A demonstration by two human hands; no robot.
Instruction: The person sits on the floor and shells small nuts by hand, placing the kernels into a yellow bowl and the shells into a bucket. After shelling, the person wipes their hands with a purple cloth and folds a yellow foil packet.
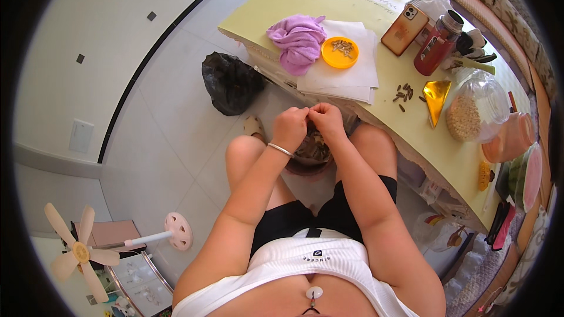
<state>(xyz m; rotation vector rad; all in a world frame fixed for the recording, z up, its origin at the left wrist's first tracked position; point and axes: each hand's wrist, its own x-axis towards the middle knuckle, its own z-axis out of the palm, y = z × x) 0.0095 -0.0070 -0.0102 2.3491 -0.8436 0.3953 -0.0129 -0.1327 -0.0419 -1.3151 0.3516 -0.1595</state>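
My left hand (pixel 291 129) and my right hand (pixel 327 120) meet fingertip to fingertip in front of my knees. Both are closed in a pinch; whatever is between the fingertips is too small and hidden to make out. Below them, between my legs, stands a round bin (pixel 308 168) with brown shell-like scraps in it, partly covered by my hands. On the table ahead, a shallow yellow lid (pixel 331 60) holds small pale-brown pieces, resting on white paper sheets (pixel 365 82). Several dark brown elongated nuts or seeds (pixel 403 95) lie loose to the right of the paper.
The greenish table (pixel 432 147) also carries a purple cloth (pixel 298 40), phone (pixel 405 29), red bottle (pixel 436 47), gold wrapper (pixel 436 98) and clear jar (pixel 470 114) of pale grains. A black plastic bag (pixel 231 84) sits on the floor; a fan (pixel 80 251) stands at lower left.
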